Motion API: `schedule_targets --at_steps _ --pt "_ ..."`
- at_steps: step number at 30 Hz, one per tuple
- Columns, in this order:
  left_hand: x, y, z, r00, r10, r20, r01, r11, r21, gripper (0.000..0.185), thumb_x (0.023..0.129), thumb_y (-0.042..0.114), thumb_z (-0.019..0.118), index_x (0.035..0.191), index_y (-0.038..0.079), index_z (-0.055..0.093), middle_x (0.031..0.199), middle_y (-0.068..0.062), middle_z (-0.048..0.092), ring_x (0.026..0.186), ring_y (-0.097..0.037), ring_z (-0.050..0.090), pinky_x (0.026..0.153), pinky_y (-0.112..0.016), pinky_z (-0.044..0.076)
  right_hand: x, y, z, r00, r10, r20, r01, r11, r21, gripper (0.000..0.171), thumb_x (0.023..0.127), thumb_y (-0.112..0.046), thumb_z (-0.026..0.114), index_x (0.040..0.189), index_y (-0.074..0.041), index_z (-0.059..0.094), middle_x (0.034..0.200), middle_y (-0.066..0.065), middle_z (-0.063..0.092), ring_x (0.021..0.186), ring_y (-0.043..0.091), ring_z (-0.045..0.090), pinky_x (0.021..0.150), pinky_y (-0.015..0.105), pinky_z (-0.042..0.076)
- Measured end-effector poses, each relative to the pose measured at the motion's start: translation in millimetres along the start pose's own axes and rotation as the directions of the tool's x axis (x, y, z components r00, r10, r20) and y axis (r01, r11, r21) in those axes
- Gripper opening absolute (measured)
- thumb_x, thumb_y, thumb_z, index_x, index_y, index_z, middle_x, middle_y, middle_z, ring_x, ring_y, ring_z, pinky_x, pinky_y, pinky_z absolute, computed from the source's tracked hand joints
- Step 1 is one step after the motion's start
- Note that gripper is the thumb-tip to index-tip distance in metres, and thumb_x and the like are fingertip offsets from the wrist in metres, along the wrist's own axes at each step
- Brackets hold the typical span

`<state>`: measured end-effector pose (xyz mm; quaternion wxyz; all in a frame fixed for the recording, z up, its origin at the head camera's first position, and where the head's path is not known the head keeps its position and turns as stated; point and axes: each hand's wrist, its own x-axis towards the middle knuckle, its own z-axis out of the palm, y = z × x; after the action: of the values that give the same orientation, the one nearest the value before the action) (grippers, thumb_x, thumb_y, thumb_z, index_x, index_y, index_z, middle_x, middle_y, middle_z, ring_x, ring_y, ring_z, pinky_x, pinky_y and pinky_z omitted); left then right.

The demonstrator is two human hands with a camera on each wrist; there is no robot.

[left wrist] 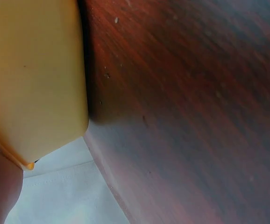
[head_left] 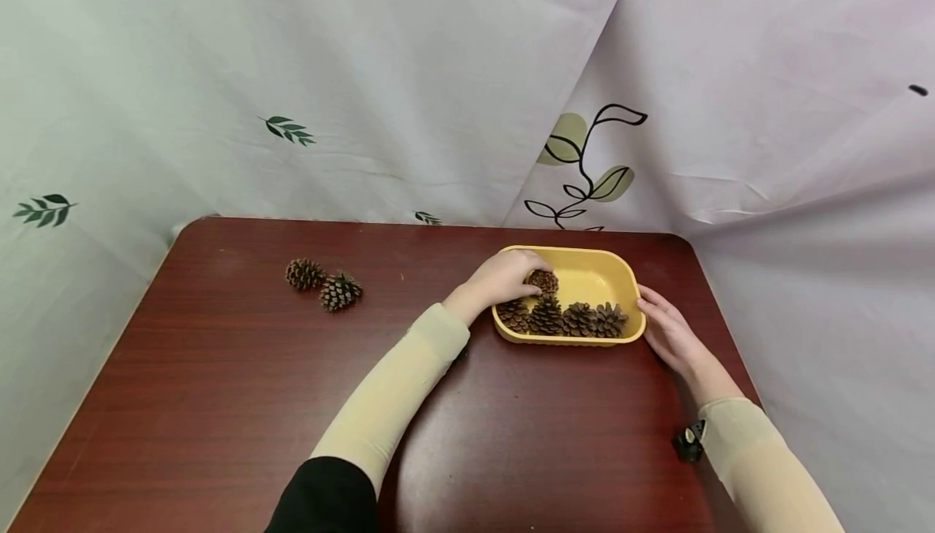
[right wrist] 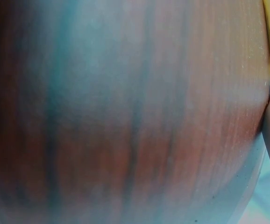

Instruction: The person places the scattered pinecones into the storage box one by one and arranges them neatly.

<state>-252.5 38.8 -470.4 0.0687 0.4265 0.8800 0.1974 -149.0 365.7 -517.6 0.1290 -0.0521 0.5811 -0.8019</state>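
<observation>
Left hand (head_left: 500, 277) is curled round a pine cone (head_left: 544, 281) inside the yellow tray (head_left: 593, 269), far right on the table (head_left: 219, 403). Four cones (head_left: 562, 318) crowd the tray's near wall. Right hand (head_left: 666, 328) rests flat, fingers straight, on the tray's right edge. Two loose cones (head_left: 321, 283) sit far left.

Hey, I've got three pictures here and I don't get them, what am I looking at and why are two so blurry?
No machine here: a person works with two bare hands, wearing three cameras. The sharp picture is from the head, looking down at a dark red table. The blurry two are from the wrists, so close that they show little beyond wood and a yellow edge. On the table is a yellow tray with four pine cones in a row. The left hand holds a fifth cone over the tray. The right hand rests against the tray's side. Two more cones lie apart on the left.
</observation>
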Motion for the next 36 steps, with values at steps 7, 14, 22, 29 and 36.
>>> schedule_targets --at_steps 7,14,22,29,36 --pt "-3.1 -2.7 -1.3 1.000 -0.018 0.008 0.018 1.000 0.025 0.044 0.100 0.028 0.078 0.141 0.014 0.069 0.144 -0.004 0.069 0.139 -0.021 0.061 0.123 -0.034 0.045 0.2 1.0 -0.9 1.000 -0.002 0.003 0.002 1.000 0.000 0.038 0.115 -0.005 0.034 0.133 -0.022 0.063 0.130 -0.010 0.071 0.119 0.000 0.066 0.099 0.014 0.054" --pt "-4.4 -2.4 -2.4 1.000 -0.016 0.019 0.016 1.000 0.015 0.046 0.099 0.027 0.078 0.141 0.014 0.068 0.145 -0.004 0.068 0.140 -0.021 0.061 0.124 -0.034 0.045 0.3 1.3 -0.5 1.000 0.002 -0.008 -0.002 1.000 -0.004 0.039 0.114 -0.004 0.035 0.131 -0.023 0.065 0.129 -0.011 0.071 0.119 -0.001 0.066 0.098 0.013 0.054" --pt "-6.6 -1.3 -3.8 1.000 -0.016 0.024 0.016 1.000 0.003 0.045 0.099 0.027 0.079 0.141 0.014 0.069 0.144 -0.003 0.069 0.138 -0.020 0.062 0.122 -0.034 0.047 -0.1 0.8 -0.8 1.000 0.006 -0.006 -0.006 1.000 -0.004 0.039 0.114 -0.004 0.035 0.131 -0.024 0.065 0.129 -0.011 0.071 0.119 -0.001 0.066 0.098 0.013 0.054" --pt "-10.1 -2.1 -5.7 1.000 -0.011 0.011 0.011 1.000 -0.010 0.044 0.100 0.028 0.077 0.141 0.015 0.069 0.144 -0.003 0.069 0.139 -0.020 0.061 0.122 -0.035 0.047 -0.3 1.5 -1.3 1.000 0.003 -0.002 -0.003 1.000 -0.014 0.039 0.115 -0.005 0.034 0.132 -0.023 0.064 0.130 -0.012 0.070 0.120 -0.001 0.065 0.099 0.013 0.053" --pt "-20.3 -6.4 -11.6 0.999 -0.018 -0.042 0.017 0.999 -0.040 0.041 0.100 0.024 0.077 0.139 0.015 0.070 0.143 -0.003 0.070 0.136 -0.020 0.064 0.118 -0.035 0.051 -0.2 0.9 -1.2 1.000 0.004 -0.006 -0.004 1.000 -0.016 0.038 0.115 -0.006 0.035 0.132 -0.024 0.064 0.130 -0.012 0.070 0.121 -0.001 0.065 0.100 0.013 0.053"
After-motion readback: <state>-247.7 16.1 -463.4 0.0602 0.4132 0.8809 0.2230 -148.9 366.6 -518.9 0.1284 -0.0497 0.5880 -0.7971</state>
